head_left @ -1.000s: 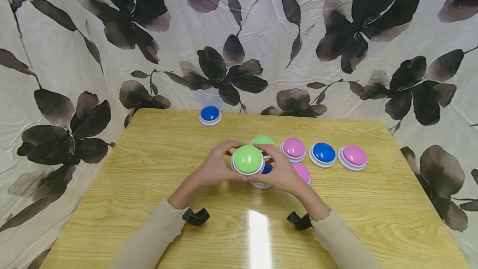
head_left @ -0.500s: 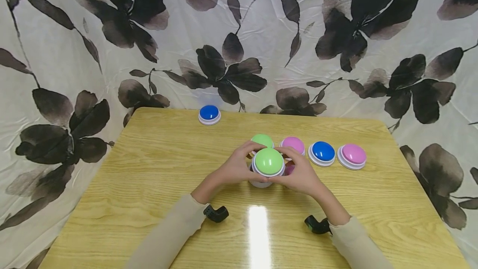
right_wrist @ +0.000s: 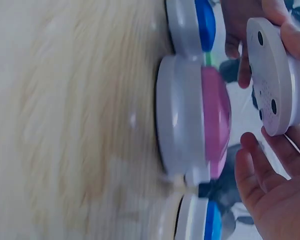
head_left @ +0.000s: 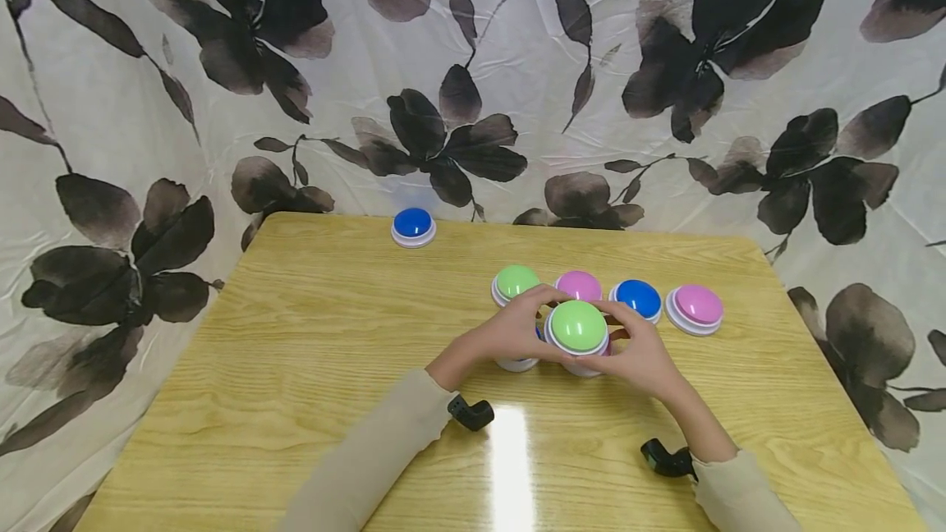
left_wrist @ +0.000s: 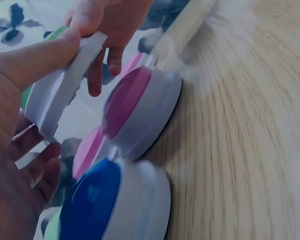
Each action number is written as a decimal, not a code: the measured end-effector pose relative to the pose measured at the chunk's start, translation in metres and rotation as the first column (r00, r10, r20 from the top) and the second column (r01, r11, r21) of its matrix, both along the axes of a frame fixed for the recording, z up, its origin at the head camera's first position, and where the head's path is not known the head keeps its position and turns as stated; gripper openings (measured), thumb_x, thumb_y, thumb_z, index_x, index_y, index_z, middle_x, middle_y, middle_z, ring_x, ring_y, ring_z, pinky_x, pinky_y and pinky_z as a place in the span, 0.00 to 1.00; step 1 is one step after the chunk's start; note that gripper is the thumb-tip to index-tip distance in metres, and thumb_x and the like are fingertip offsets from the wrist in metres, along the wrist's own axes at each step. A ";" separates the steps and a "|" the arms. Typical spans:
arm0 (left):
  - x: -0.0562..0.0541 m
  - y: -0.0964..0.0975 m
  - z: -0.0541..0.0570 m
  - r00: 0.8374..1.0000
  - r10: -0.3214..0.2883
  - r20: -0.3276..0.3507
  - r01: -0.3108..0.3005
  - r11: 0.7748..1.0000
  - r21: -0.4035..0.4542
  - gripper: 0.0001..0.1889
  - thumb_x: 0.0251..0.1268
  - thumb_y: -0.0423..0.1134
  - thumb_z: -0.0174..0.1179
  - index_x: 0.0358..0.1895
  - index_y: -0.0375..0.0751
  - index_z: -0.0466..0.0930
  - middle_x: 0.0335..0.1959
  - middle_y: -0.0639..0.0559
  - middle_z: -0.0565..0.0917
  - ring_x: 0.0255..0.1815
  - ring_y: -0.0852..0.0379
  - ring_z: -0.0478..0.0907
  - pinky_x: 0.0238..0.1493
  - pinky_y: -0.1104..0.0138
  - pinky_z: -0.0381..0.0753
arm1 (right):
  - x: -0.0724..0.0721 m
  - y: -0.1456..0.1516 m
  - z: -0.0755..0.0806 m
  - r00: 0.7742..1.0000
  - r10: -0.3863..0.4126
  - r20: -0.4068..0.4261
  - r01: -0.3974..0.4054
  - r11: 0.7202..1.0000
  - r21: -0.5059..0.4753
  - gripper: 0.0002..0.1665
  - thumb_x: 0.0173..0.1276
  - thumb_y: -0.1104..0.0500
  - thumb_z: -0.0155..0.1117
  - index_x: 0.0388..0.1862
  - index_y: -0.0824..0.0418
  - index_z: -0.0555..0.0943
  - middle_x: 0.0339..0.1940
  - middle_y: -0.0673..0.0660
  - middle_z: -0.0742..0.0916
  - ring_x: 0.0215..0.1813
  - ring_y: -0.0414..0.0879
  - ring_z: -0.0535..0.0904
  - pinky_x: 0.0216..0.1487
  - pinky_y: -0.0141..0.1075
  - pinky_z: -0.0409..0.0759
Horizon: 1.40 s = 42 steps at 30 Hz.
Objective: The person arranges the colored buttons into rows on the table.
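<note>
A green dome push button (head_left: 579, 327) with a white base is held up off the table between both hands. My left hand (head_left: 517, 328) grips its left edge, thumb in front and fingers behind. My right hand (head_left: 645, 355) grips the other edge in the same way. The right wrist view shows the button's underside (right_wrist: 270, 80), with small dark feet and speaker holes. Below it stands a pink button (right_wrist: 217, 115), mostly covered by the held one in the head view. To its left is a blue button (left_wrist: 87, 200), largely behind my left hand in the head view.
Behind the hands a row runs along the wooden table (head_left: 296, 368): a green button (head_left: 516, 280), a pink button (head_left: 579, 285), a blue button (head_left: 638, 299) and another pink button (head_left: 698, 304). A lone blue button (head_left: 412, 224) sits at the back edge, before a floral cloth (head_left: 547, 89).
Both hands have carried the green button to the right, from left of the blue front button, across it, to over the pink front one. The standing buttons keep their places.
</note>
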<state>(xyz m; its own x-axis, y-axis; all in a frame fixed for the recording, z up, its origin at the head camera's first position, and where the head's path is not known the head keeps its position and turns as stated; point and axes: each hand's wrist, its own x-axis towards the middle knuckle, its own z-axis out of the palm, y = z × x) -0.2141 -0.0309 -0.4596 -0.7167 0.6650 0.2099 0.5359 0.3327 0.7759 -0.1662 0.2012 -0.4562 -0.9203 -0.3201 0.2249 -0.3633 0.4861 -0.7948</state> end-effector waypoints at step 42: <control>-0.026 0.116 -0.004 0.992 -0.128 -0.007 0.120 0.947 -0.298 0.45 0.40 0.61 0.77 0.63 0.43 0.73 0.52 0.61 0.77 0.50 0.70 0.71 0.52 0.80 0.68 | 0.017 0.090 -0.019 0.974 -0.166 0.153 0.158 0.986 0.061 0.48 0.55 0.54 0.78 0.71 0.63 0.66 0.59 0.64 0.78 0.53 0.53 0.75 0.47 0.26 0.77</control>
<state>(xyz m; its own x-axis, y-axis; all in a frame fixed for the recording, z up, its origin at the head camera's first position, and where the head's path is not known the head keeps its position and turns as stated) -0.2399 0.0847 -0.4639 -0.6214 0.7834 0.0070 0.6065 0.4753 0.6374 -0.1496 0.2913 -0.4750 -0.9834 -0.1708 0.0620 -0.1496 0.5672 -0.8099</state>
